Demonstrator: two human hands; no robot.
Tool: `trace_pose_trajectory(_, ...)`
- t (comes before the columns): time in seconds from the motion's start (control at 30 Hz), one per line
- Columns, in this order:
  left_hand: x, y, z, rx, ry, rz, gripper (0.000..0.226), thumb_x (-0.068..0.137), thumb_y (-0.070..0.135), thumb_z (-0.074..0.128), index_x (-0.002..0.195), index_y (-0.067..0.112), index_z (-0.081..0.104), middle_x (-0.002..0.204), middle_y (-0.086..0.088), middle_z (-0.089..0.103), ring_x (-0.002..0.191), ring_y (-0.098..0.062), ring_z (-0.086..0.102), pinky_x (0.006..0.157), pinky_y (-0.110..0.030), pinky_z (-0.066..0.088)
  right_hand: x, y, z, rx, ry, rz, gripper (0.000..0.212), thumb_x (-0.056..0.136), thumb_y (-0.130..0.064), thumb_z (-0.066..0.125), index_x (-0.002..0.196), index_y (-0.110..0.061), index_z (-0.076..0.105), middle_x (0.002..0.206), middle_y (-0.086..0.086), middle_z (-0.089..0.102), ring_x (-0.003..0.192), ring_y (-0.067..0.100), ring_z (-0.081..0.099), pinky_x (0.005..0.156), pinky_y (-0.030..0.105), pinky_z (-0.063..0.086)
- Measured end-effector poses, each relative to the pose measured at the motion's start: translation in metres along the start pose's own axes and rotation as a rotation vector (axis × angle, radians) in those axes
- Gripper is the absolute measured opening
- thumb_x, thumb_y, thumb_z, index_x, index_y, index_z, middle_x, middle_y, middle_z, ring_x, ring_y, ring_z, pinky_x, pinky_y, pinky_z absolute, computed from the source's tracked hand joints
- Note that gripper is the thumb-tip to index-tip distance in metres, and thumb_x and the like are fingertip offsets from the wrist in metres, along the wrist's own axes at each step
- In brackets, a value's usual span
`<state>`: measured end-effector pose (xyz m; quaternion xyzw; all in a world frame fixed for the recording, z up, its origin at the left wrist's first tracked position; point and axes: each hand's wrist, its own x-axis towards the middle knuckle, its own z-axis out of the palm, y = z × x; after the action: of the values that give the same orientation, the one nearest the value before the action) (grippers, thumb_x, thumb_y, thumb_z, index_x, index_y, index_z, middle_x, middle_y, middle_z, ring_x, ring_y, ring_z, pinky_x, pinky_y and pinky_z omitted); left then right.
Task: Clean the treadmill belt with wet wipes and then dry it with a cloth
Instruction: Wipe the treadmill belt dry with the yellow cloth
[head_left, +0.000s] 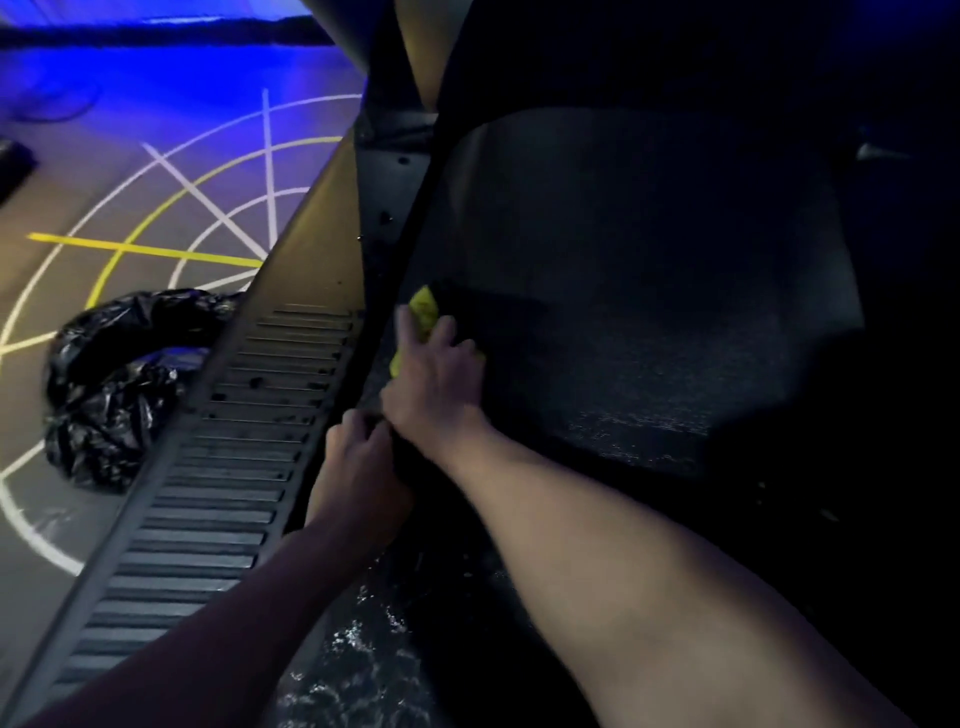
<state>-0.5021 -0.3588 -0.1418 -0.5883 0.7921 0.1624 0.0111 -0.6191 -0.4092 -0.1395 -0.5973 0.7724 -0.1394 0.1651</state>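
Now: the right hand (436, 374) bears on a yellow cloth (423, 306) against the treadmill belt (649, 291), centre of the frame. Judged a drying pass.
Cloth position: on the belt's left margin, just beside the ribbed side rail (218, 467). Most of it is under the palm, with yellow showing above and left of the fingers.
Right grip: holding the cloth, fingers bent over the bunch, index laid straighter. Motion blur softens the detail.
Left hand (358, 467): lower centre, at the seam between belt and rail, fingers curled.
Left grip: cannot tell whether it holds the belt edge or nothing, as the spot is too dark.
Cloth handling: judged soft, light and limp. It should bunch and fold readily and drag on the belt's grain, with no risk of damage.
Where to hold: gather it under the palm with the fingertips over the leading edge, so that it cannot roll out sideways.
Belt handling: textured and firm. A wet sheen at bottom centre suggests a slippery patch, and the belt may creep under a hard push.
Surroundings: a black bin bag (119, 384) lies on the line-marked floor (78, 218), left of the frame.
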Motion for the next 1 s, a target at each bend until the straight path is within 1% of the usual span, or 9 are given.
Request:
trace_pose_trajectory(0.1,-0.003,-0.028,0.001,-0.023,0.005,-0.009,0.049,0.072,0.046,0.055,0.1,0.008,0.067,0.084,-0.012,0.054,0.074,-0.03,0.046,0.063,-0.03,0.028,-0.004,-0.037,0.021,0.021,0.017,-0.086,0.078,0.083,-0.026,0.065,0.151,-0.024,0.026,0.124,0.017,0.048,0.098,0.037,0.054,0.079,0.04,0.045)
trace_pose_trajectory(0.23,-0.008,-0.02,0.002,0.042,-0.005,0.042,0.047,0.07,0.038,0.062,0.105,0.008,0.066,0.094,-0.014,0.051,0.082,-0.034,0.047,0.065,-0.034,0.035,-0.001,-0.024,0.021,-0.009,0.024,-0.152,0.06,0.088,-0.026,0.06,0.144,-0.026,0.036,0.129,0.015,0.045,0.104,0.038,0.051,0.086,0.045,0.044)
trace_pose_trajectory(0.3,-0.009,-0.007,0.001,0.123,-0.037,0.027,0.056,0.072,0.047,0.055,0.116,0.013,0.061,0.101,-0.012,0.051,0.089,-0.034,0.045,0.072,-0.041,0.042,-0.001,-0.018,0.016,-0.002,0.009,-0.168,0.052,0.092,-0.024,0.056,0.141,-0.028,0.038,0.13,0.013,0.042,0.106,0.038,0.049,0.084,0.047,0.045)
trace_pose_trajectory(0.37,-0.009,0.001,0.0,0.141,-0.044,0.022,0.058,0.072,0.041,0.065,0.12,0.009,0.061,0.105,-0.017,0.051,0.089,-0.038,0.047,0.072,-0.044,0.045,-0.001,-0.012,0.01,-0.005,0.007,-0.175,0.047,0.094,-0.023,0.052,0.139,-0.03,0.04,0.13,0.012,0.04,0.106,0.038,0.047,0.082,0.047,0.044)
trace_pose_trajectory(0.47,-0.007,0.017,-0.003,0.18,-0.074,0.048,0.057,0.073,0.034,0.062,0.124,0.008,0.06,0.115,-0.018,0.049,0.101,-0.04,0.048,0.077,-0.045,0.045,-0.006,0.01,0.001,-0.048,0.01,-0.17,0.043,0.096,-0.025,0.05,0.137,-0.032,0.04,0.132,0.012,0.038,0.107,0.037,0.045,0.081,0.047,0.04)
trace_pose_trajectory(0.53,-0.005,0.032,-0.003,0.21,-0.13,0.016,0.059,0.077,0.033,0.063,0.133,0.017,0.051,0.129,-0.013,0.041,0.118,-0.036,0.04,0.09,-0.043,0.041,-0.007,0.026,-0.005,-0.064,-0.005,-0.131,0.044,0.097,-0.027,0.048,0.14,-0.034,0.037,0.133,0.011,0.035,0.108,0.037,0.043,0.08,0.047,0.038)
trace_pose_trajectory(0.63,-0.003,0.057,0.002,0.2,-0.149,0.068,0.055,0.08,0.036,0.059,0.132,0.022,0.048,0.137,-0.007,0.035,0.128,-0.031,0.032,0.101,-0.045,0.036,-0.012,0.055,-0.016,-0.126,-0.009,-0.041,0.052,0.096,-0.032,0.053,0.144,-0.038,0.032,0.137,0.011,0.032,0.112,0.038,0.042,0.082,0.048,0.04)
trace_pose_trajectory(0.83,0.006,0.123,0.016,0.127,-0.171,0.329,0.05,0.085,0.038,0.055,0.132,0.023,0.051,0.139,-0.004,0.039,0.126,-0.031,0.037,0.102,-0.042,0.039,-0.032,0.142,-0.06,-0.11,0.0,0.175,0.059,0.09,-0.029,0.056,0.143,-0.04,0.034,0.139,0.01,0.033,0.116,0.039,0.041,0.089,0.05,0.041)
trace_pose_trajectory(1.0,0.007,0.179,0.032,0.193,-0.237,0.48,0.047,0.088,0.038,0.052,0.132,0.025,0.05,0.137,-0.006,0.037,0.124,-0.031,0.035,0.102,-0.042,0.038,-0.065,0.22,-0.092,-0.131,0.049,0.349,0.06,0.089,-0.027,0.055,0.143,-0.039,0.032,0.137,0.011,0.034,0.115,0.04,0.042,0.09,0.051,0.042)
